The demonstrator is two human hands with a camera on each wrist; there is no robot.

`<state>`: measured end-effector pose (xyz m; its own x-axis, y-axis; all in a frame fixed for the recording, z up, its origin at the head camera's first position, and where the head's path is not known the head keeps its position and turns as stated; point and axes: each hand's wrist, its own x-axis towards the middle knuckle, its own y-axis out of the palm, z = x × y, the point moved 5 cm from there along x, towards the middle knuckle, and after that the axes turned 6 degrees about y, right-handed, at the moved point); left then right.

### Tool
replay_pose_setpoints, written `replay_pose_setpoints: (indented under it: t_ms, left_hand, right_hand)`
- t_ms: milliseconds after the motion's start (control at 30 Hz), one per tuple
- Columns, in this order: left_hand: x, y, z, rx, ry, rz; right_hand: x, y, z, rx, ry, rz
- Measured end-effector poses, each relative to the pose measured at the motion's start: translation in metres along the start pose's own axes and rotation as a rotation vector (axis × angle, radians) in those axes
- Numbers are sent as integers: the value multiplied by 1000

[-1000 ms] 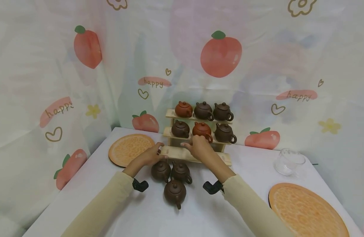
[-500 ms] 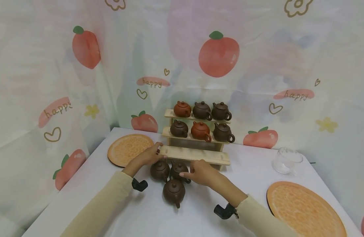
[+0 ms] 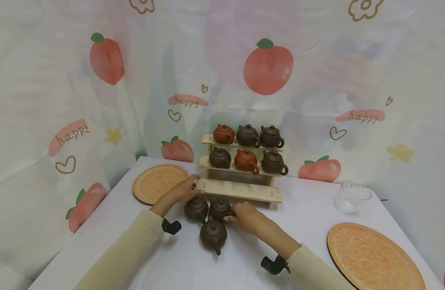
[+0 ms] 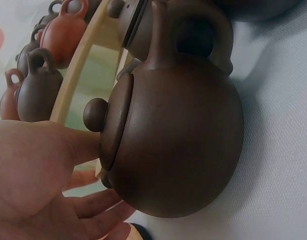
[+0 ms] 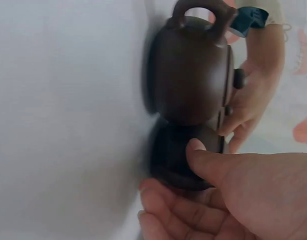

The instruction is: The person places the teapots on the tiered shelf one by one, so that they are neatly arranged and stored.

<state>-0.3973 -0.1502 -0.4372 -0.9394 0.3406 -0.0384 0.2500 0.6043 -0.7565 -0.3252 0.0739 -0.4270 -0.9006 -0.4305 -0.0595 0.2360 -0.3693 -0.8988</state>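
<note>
My right hand (image 3: 249, 217) pinches the handle side of a dark brown teapot (image 3: 218, 208) on the white table; the handle is mostly hidden by the fingers. In the right wrist view the thumb (image 5: 198, 150) lies over that pot, fingers curled below. My left hand (image 3: 182, 191) grips the left end of the wooden tiered shelf (image 3: 240, 190) at its lowest step. Close to it stands another brown teapot (image 3: 195, 208), and a third brown teapot (image 3: 213, 234) sits in front of both, handle toward me. The left wrist view shows a brown teapot (image 4: 178, 130) beside the left fingers.
Several small teapots fill the upper two steps, among them a reddish teapot (image 3: 246, 160) and a dark teapot (image 3: 272, 136). A round orange mat (image 3: 158, 183) lies at the left, another round mat (image 3: 374, 255) at the right. A clear glass cup (image 3: 351, 197) stands behind that one.
My right hand has come down from the reddish teapot on the middle step to the right rear brown teapot, and its fingers have closed at the handle. The left hand has stayed on the shelf.
</note>
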Motion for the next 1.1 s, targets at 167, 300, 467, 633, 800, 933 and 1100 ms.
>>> replay_pose_setpoints:
  t_ms: [167,300,467,633,800,933,1100]
  left_hand:
    - [1,1,1,-5,6,-2]
    - [2,1,2,0,15,-4]
    - [1,0,1,0,13,-5]
    - [-1,0,0,-5,10,-3]
    - [-3,0,-1,-12,10,-3]
    - [-2,0,-1,-11,16,1]
    - [-1,1,0,-7,18,1]
  right_hand:
    - [-4,6,-1,-25,-57,-35]
    - [-10,8,-3,-76,-100,-88]
    - [-16,7,-8,-83,-89,-111]
    - [-25,5,-16,-70,-53,-119]
    - [-36,2,-27,-59,-27,-131]
    - [-48,-3,-36,-62,-29,-151]
    - [-61,-7,-45,-60,-12,-169]
